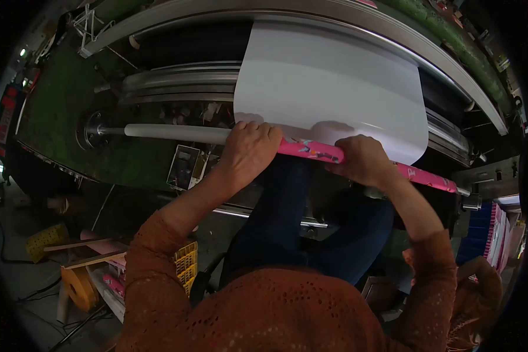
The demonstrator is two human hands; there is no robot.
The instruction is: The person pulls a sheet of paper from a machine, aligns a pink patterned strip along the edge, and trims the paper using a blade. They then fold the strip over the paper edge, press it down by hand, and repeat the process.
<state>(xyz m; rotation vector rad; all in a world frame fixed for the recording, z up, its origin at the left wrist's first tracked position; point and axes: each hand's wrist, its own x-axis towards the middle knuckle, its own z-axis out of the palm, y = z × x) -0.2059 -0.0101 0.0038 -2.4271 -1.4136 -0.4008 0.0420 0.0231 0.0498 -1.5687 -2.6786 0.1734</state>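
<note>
A thin roll of pink printed sheet (311,151) lies across in front of me, wound on a pale core tube (176,132) that shows bare at the left. My left hand (252,146) is wrapped over the roll's left end, beside the bare tube. Farther right, my right hand (362,159) is closed round the same roll, with pink showing on both sides of it. Behind the roll hangs a wide white sheet (328,82), its lower edge close to my knuckles. My palms and the undersides of my fingers are hidden.
Metal rollers (182,77) and a long rail (176,23) run across the machine behind the roll. A round flange (92,130) holds the shaft at the left. Yellow crates (47,242) and a roll of orange tape (80,288) stand lower left. Another person's sleeve (478,299) shows lower right.
</note>
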